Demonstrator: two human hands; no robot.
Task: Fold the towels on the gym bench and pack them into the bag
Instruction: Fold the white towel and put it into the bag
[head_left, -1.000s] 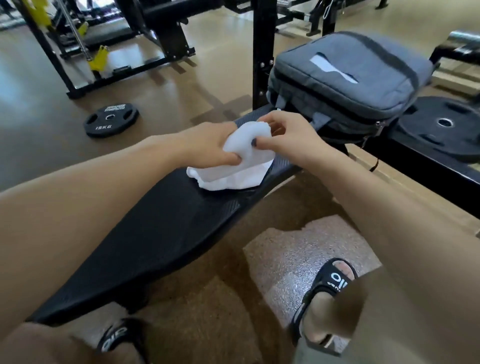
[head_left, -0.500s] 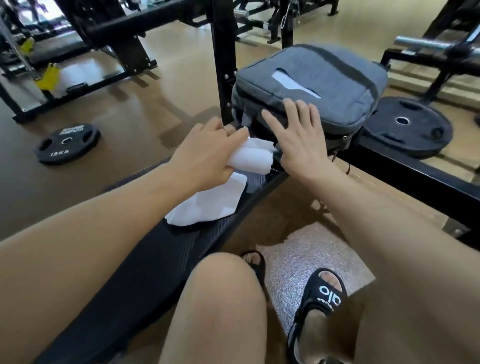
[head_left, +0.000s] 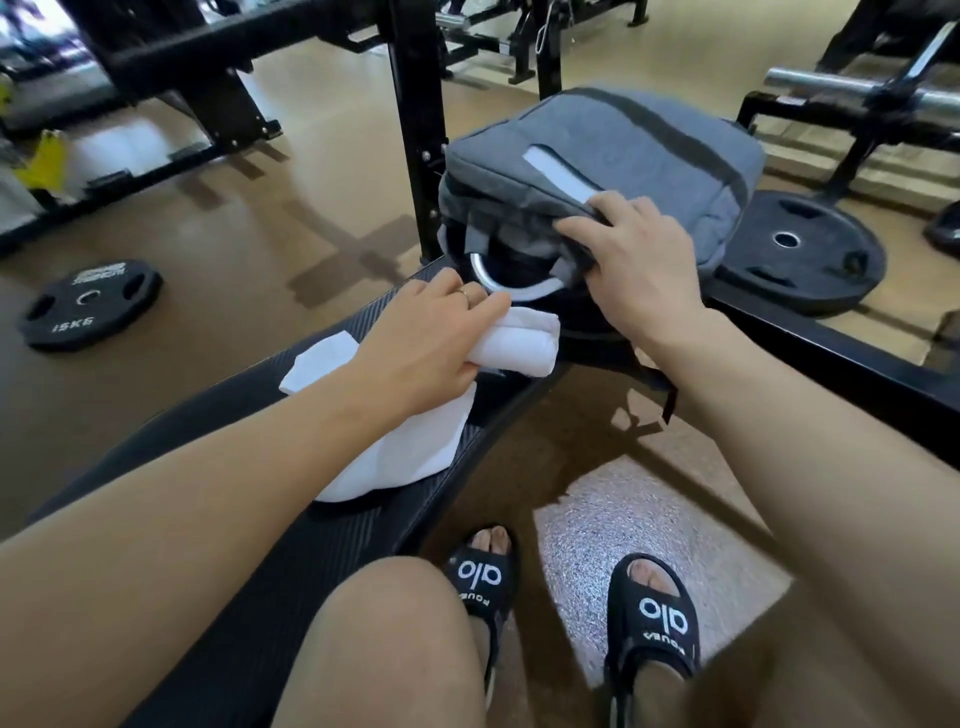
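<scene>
A grey bag (head_left: 649, 150) lies at the far end of the black gym bench (head_left: 249, 467). My right hand (head_left: 636, 260) grips the bag's upper flap and holds it lifted, showing a dark opening with a round silver-rimmed object inside. My left hand (head_left: 426, 345) holds a small folded white towel (head_left: 524, 343) just in front of that opening. A second white towel (head_left: 395, 457) lies on the bench, partly hidden under my left forearm.
A 15 kg weight plate (head_left: 88, 304) lies on the floor at left. A larger plate (head_left: 800, 249) sits right of the bag. Black rack posts (head_left: 415, 114) stand behind the bench. My knee and sandalled feet (head_left: 649, 618) are below.
My right hand went from folding, to lying flat on the bag, to gripping its flap and lifting it open. My left hand carried the folded towel toward the opening.
</scene>
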